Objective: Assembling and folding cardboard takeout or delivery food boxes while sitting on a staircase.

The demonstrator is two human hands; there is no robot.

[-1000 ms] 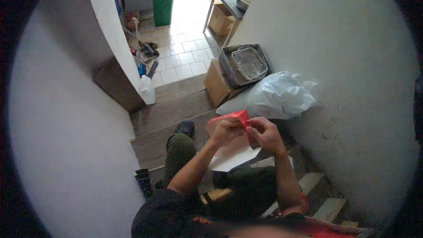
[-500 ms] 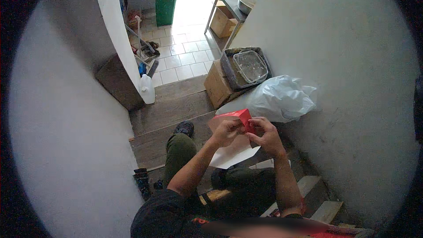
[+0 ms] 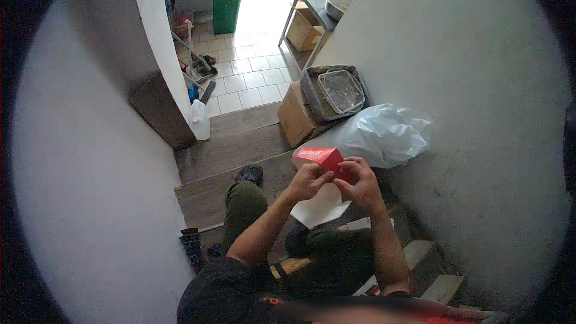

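Observation:
Between my two hands is a red cardboard box (image 3: 319,156), partly folded, with pale lettering on one panel. Its white inner flap (image 3: 321,207) hangs open toward me, above my legs. My left hand (image 3: 308,183) grips the near left side of the box, thumb pointing right. At the right end, my right hand (image 3: 359,185) pinches the red side panel between thumb and fingers. The fingertips behind the card are hidden.
I sit on wooden steps (image 3: 240,157). Ahead on the right are a full white plastic bag (image 3: 384,135), a cardboard box (image 3: 295,117) and a clear plastic tub (image 3: 312,96). A white jug (image 3: 200,121) stands left, near a green bin (image 3: 226,9). Walls flank both sides.
The red box has taken a more closed shape, with its lettered panel turned into view. My left thumb has shifted along its edge, and less of the white flap shows.

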